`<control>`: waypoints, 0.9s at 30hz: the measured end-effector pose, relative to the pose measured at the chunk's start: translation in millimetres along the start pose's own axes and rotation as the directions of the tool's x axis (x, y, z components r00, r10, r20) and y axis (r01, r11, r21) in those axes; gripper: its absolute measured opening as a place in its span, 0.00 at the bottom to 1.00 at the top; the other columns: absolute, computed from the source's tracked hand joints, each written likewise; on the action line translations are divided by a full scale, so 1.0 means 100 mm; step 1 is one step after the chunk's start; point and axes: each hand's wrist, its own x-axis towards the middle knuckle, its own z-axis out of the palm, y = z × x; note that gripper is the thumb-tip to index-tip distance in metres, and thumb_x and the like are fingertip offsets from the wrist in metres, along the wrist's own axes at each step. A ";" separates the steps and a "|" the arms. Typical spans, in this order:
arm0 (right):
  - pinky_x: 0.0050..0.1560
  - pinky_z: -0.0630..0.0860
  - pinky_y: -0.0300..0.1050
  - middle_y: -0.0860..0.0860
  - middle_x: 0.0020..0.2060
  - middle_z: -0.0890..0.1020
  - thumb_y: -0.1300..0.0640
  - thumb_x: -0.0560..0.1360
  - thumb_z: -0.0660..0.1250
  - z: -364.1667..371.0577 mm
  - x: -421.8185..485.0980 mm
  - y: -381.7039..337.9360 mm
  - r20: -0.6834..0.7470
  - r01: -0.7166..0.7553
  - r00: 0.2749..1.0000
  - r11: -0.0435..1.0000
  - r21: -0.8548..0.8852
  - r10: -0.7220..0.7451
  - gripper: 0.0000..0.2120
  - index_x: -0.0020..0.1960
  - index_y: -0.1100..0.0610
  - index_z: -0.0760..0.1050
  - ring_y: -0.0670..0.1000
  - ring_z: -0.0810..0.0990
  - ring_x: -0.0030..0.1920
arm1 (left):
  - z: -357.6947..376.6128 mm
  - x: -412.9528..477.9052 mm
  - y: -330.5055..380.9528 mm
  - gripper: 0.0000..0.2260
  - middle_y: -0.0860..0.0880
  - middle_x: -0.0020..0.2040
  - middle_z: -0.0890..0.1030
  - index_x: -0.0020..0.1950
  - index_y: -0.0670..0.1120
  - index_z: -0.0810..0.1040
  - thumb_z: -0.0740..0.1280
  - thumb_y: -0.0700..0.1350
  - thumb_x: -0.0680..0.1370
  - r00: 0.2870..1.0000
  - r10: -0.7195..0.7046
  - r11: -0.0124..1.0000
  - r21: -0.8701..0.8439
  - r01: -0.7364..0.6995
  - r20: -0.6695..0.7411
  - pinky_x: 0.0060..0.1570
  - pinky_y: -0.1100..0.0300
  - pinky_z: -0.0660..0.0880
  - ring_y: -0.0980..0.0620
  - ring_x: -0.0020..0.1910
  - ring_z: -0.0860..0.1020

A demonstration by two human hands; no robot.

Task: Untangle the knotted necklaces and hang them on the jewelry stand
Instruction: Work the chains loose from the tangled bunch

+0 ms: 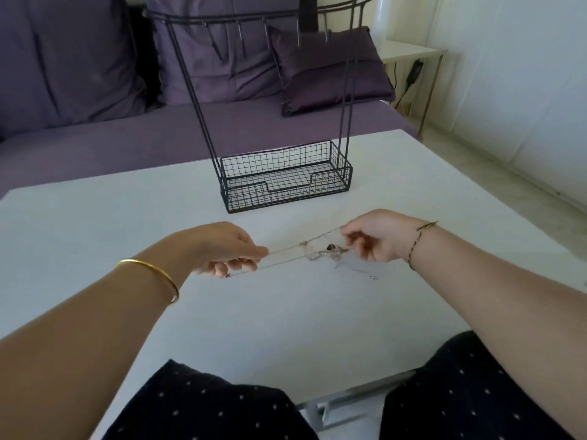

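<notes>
A tangle of thin silver necklaces (320, 253) with a small dark pendant hangs just above the white table (286, 312), stretched between my hands. My left hand (222, 249) pinches two taut chain strands at the left end. My right hand (374, 236) pinches the chains beside the knot, and a loose end with a clasp trails onto the table below it. The black wire jewelry stand (286, 176) rises behind the hands, a mesh basket at its base and a top bar with several bare hooks.
A purple sofa with cushions (330, 71) lies behind the table. A white side table (409, 52) and a cable stand at the back right. My knees in dark dotted fabric (206, 408) sit at the table's near edge.
</notes>
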 end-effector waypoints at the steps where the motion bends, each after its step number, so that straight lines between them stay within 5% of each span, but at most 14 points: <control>1: 0.18 0.64 0.30 0.54 0.29 0.72 0.66 0.78 0.62 0.05 0.02 -0.02 0.014 0.004 1.000 0.993 -0.116 -0.002 0.11 0.36 0.61 0.70 0.43 0.62 0.15 | -0.01 0.01 -0.08 0.10 0.49 0.33 0.76 0.40 0.43 0.79 0.69 0.49 0.77 1.000 -0.002 0.998 0.061 0.004 -0.029 0.24 0.66 0.64 0.54 0.25 0.66; 4: 0.19 0.62 0.30 0.55 0.28 0.74 0.67 0.76 0.63 0.26 0.07 -0.11 0.059 0.085 0.996 0.932 -0.352 -0.069 0.10 0.36 0.61 0.71 0.45 0.65 0.17 | -0.01 0.05 -0.26 0.10 0.48 0.33 0.73 0.37 0.43 0.76 0.70 0.45 0.76 0.980 0.025 0.993 0.119 -0.002 -0.197 0.26 0.65 0.64 0.51 0.27 0.67; 7: 0.23 0.69 0.36 0.58 0.31 0.75 0.72 0.73 0.64 0.38 0.09 -0.17 0.109 0.229 0.973 0.924 -0.305 -0.205 0.08 0.39 0.63 0.72 0.51 0.73 0.25 | 0.06 0.11 -0.34 0.08 0.47 0.34 0.74 0.39 0.43 0.74 0.68 0.43 0.77 0.908 0.064 0.990 0.144 -0.004 -0.414 0.27 0.62 0.65 0.50 0.31 0.71; 10: 0.29 0.75 0.38 0.56 0.40 0.78 0.74 0.73 0.64 0.35 0.07 -0.14 0.065 0.363 0.932 0.906 -0.219 -0.358 0.09 0.45 0.61 0.74 0.50 0.78 0.33 | 0.16 0.17 -0.39 0.03 0.45 0.48 0.78 0.44 0.45 0.74 0.66 0.43 0.77 0.837 0.056 0.992 0.124 0.014 -0.545 0.42 0.56 0.72 0.45 0.47 0.75; 13: 0.31 0.74 0.34 0.49 0.42 0.77 0.72 0.71 0.64 0.23 0.01 0.00 -0.031 0.503 0.818 0.740 -0.446 -0.575 0.12 0.50 0.59 0.76 0.46 0.76 0.37 | 0.27 0.16 -0.33 0.07 0.46 0.58 0.75 0.55 0.48 0.77 0.65 0.44 0.78 0.760 0.164 0.953 0.301 0.042 -0.628 0.55 0.51 0.69 0.43 0.60 0.71; 15: 0.31 0.71 0.32 0.48 0.38 0.79 0.67 0.71 0.68 0.22 -0.06 0.13 0.024 0.543 0.763 0.620 -0.567 -0.646 0.05 0.45 0.59 0.78 0.48 0.76 0.34 | 0.38 0.16 -0.21 0.07 0.48 0.57 0.76 0.55 0.49 0.79 0.65 0.44 0.78 0.722 0.349 0.914 0.386 -0.123 -0.598 0.56 0.52 0.69 0.46 0.59 0.71; 17: 0.38 0.72 0.35 0.48 0.39 0.80 0.58 0.69 0.73 0.29 -0.08 0.23 0.131 0.554 0.749 0.506 -0.661 -0.649 0.04 0.43 0.57 0.80 0.48 0.78 0.39 | 0.51 0.21 -0.06 0.07 0.49 0.55 0.76 0.54 0.49 0.80 0.66 0.45 0.78 0.756 0.460 0.875 0.382 -0.297 -0.466 0.57 0.52 0.71 0.48 0.57 0.73; 22: 0.46 0.70 0.41 0.48 0.42 0.73 0.56 0.71 0.71 0.45 -0.03 0.28 0.248 0.510 0.701 0.227 -0.830 -0.669 0.02 0.42 0.54 0.78 0.51 0.77 0.47 | 0.65 0.37 0.11 0.03 0.47 0.52 0.75 0.48 0.48 0.79 0.69 0.45 0.76 0.790 0.463 0.873 0.359 -0.330 -0.402 0.54 0.50 0.74 0.47 0.54 0.73; 27: 0.42 0.71 0.44 0.51 0.44 0.74 0.58 0.74 0.61 0.49 -0.02 0.33 0.247 0.405 0.718 0.102 -0.909 -0.650 0.07 0.38 0.53 0.69 0.53 0.73 0.47 | 0.64 0.39 0.11 0.03 0.54 0.40 0.78 0.43 0.47 0.78 0.67 0.42 0.77 0.769 0.442 0.893 0.149 -0.425 -0.462 0.42 0.59 0.72 0.53 0.43 0.76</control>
